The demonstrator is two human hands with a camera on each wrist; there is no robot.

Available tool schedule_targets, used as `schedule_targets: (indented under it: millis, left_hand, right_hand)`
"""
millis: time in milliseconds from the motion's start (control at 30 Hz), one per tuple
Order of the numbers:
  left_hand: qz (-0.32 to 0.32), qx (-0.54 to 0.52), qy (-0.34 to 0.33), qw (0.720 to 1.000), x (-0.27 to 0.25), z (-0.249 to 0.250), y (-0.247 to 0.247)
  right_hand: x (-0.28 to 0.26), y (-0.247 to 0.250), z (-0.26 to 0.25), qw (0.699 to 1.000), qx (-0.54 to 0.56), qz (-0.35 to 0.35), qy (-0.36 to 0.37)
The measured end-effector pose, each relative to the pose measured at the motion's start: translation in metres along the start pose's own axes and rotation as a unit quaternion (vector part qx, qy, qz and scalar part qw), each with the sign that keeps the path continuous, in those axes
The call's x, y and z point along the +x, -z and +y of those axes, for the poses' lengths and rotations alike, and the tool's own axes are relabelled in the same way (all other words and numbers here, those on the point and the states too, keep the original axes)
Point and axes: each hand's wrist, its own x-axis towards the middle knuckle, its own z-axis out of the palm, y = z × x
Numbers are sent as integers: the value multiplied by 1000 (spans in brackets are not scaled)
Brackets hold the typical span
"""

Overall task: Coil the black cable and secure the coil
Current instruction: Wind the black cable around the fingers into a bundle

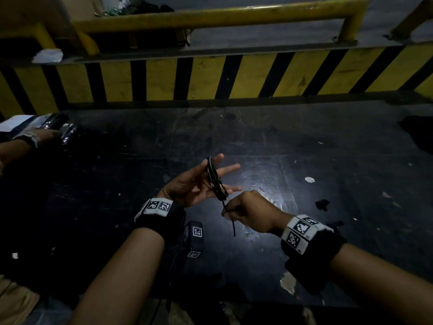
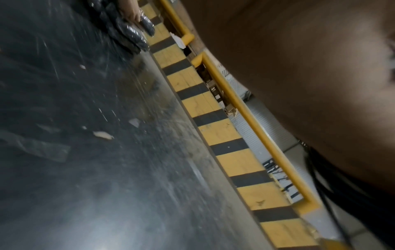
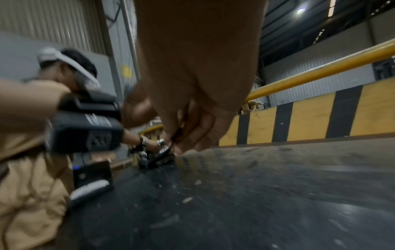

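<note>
Beyond the hands a yellow-and-black striped kerb point(image 1: 210, 76) edges the dark, scuffed floor point(image 1: 304, 141); a yellow rail point(image 1: 210, 16) runs above it, dimly lit.

Striped barrier point(image 1: 210, 76) blocks ahead; bench point(image 1: 304, 141) surface open.

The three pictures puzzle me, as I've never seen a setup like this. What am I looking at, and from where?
No machine: a person works with bare hands, wearing cameras. One picture looks down from the head; the other two look along each wrist. The left hand is spread open, with the black cable coiled around its fingers. The right hand has the cable's loose end in its grip. Below is a dark, scuffed work surface with small scraps, bordered by a yellow-and-black striped barrier. Another person's hand handles shiny black bundles at the left.
</note>
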Motion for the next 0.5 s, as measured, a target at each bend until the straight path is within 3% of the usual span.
schedule_targets:
  millis: [300,400,500]
  left_hand:
    - [133,12,-47,990,11,-14,20]
    - [153,-36,-52,986,14,-19,18]
    - [173,-79,-77,979,16,-20,13]
  right_hand:
    - [1,1,-8,995,41,36,-86]
    - [1,4,-3,985,107,55,-127]
    - [1,4,-4,956,232,61,-169]
